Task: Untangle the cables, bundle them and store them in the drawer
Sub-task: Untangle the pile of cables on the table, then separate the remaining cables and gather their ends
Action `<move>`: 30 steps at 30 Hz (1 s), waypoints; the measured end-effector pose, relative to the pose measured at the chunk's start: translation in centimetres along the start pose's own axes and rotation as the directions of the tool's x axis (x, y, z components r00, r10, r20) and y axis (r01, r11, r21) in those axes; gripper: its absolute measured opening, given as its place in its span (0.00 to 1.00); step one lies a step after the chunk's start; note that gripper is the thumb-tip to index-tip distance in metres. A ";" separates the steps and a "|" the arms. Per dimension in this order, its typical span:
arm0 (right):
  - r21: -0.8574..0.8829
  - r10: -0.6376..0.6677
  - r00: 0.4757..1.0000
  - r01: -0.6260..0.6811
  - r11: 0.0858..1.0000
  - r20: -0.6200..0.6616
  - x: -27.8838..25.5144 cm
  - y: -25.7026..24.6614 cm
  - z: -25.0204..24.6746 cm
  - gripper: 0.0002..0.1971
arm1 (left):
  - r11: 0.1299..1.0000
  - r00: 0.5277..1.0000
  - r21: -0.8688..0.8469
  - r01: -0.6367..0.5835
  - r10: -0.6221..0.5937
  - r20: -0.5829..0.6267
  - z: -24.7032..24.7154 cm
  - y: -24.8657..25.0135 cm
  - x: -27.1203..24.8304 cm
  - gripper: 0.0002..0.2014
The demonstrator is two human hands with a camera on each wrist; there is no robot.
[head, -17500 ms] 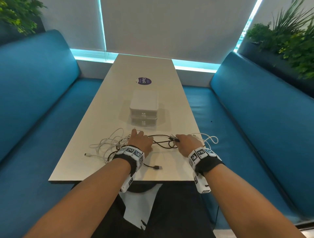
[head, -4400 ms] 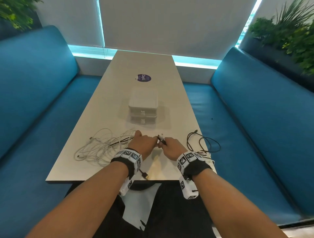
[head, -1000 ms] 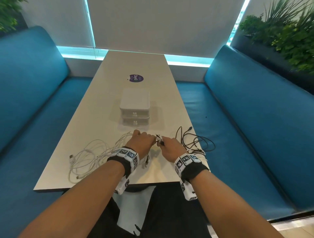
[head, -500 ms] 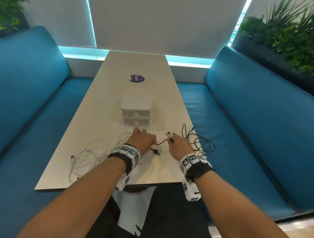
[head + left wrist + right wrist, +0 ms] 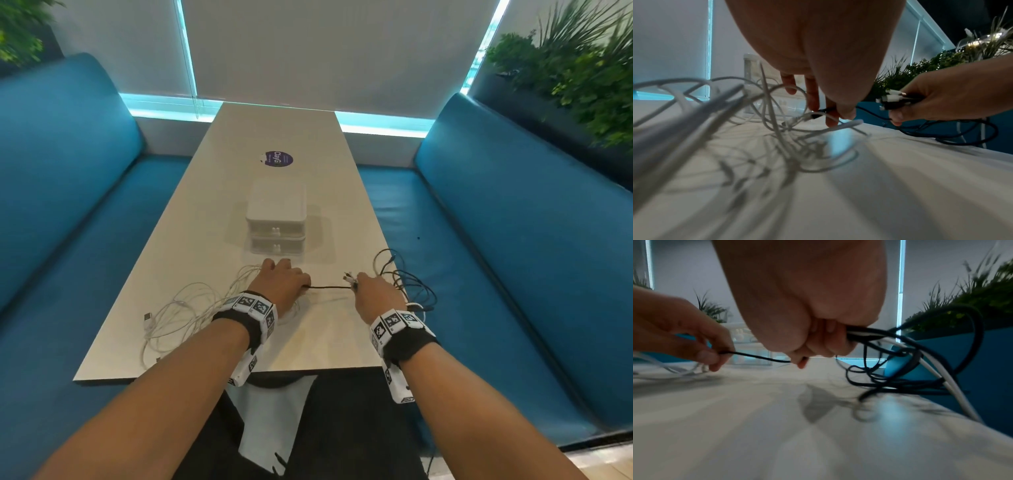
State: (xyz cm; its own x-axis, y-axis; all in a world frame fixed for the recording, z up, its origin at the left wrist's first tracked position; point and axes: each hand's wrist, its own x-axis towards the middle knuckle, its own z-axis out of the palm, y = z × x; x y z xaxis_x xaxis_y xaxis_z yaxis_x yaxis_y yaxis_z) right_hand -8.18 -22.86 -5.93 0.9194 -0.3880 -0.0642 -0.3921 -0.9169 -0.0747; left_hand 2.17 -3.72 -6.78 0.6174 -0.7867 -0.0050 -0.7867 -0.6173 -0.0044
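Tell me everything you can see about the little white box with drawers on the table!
The drawer box is small, white and looks like plastic, with a flat, rounded-corner top. It has two drawers stacked one above the other, each with a small knob at the front, and both are closed. It stands upright in the middle of the table, just beyond the left hand. Nothing touches it.

On the table (image 5: 191, 219) before you, the drawer unit (image 5: 276, 216) stands behind your hands. The loose cables (image 5: 178, 315) lie left of your left hand (image 5: 279, 284); the gathered cables (image 5: 411, 284) lie right of your right hand (image 5: 375, 294), at the table's edge.
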 end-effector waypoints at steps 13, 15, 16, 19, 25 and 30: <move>0.144 0.256 0.966 -0.249 0.958 -0.034 -0.1 2.2 -1.6 0.11 | 0.954 0.997 -0.296 0.039 -0.018 0.072 0.6 -1.2 0.3 0.20; 0.191 0.163 0.986 -0.157 0.969 -0.016 0.1 0.8 -1.0 0.13 | 0.928 1.000 -0.371 0.020 -0.025 -0.007 0.1 -0.9 0.3 0.20; 0.215 0.133 0.991 -0.131 0.968 0.004 0.1 0.3 -0.5 0.14 | 0.910 0.997 -0.413 0.022 -0.048 -0.053 -0.3 -0.8 0.2 0.20; 0.296 0.090 0.994 -0.103 0.950 0.056 0.0 -0.5 0.5 0.15 | 0.862 0.978 -0.505 0.043 -0.140 -0.156 -1.4 -1.4 0.0 0.21; 0.429 -0.042 0.995 -0.003 0.904 0.095 -0.4 -1.9 -0.2 0.15 | 0.779 0.895 -0.609 0.152 -0.369 -0.248 -2.0 -4.6 -1.0 0.19; 0.532 -0.098 0.993 0.046 0.846 0.070 -0.1 -4.3 -1.0 0.16 | 0.841 0.906 -0.499 0.209 -0.359 -0.225 -1.6 -5.7 -1.9 0.14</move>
State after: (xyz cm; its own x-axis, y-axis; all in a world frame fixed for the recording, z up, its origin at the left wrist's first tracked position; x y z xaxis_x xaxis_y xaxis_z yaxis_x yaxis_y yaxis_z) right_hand -6.59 -18.98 -4.63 0.9490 -0.2891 -0.1257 -0.3053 -0.7434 -0.5951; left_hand 5.48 1.25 -5.15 0.8414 -0.4929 0.2218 -0.5327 -0.6869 0.4943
